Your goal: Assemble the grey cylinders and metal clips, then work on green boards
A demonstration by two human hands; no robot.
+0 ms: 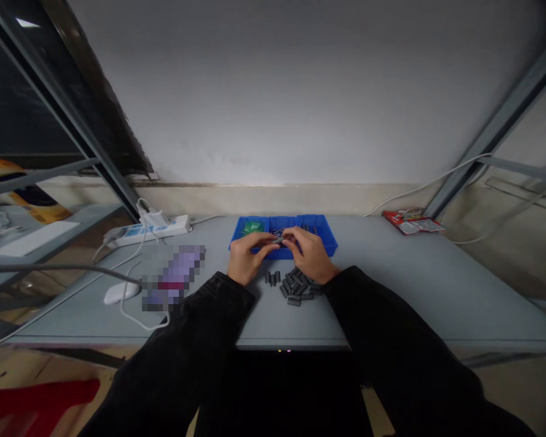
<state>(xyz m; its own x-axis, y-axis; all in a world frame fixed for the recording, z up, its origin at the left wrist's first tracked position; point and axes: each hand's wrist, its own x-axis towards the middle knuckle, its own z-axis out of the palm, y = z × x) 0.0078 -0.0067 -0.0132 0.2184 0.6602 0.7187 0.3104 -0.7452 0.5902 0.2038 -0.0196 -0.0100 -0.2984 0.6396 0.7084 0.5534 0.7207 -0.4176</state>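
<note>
My left hand (250, 254) and my right hand (310, 252) meet over the front edge of the blue bins (328, 238). Between their fingertips is a small grey cylindrical part (278, 240), pinched from both sides; its finer details are too small to make out. The left bin contains green pieces (253, 227), the middle one small metal parts (278, 231), and the right one a few dark pieces. On the table below my right hand lies a pile of dark grey cylinders (295, 285). A few similar cylinders (272, 278) stand in a small group below my left hand.
A white power strip (173, 227) with cables lies at the back left. In front of it are a pixelated purple item (179, 276) and a white computer mouse (121, 293). A red packet (412, 221) lies at the back right. Metal posts frame the grey table (391, 291).
</note>
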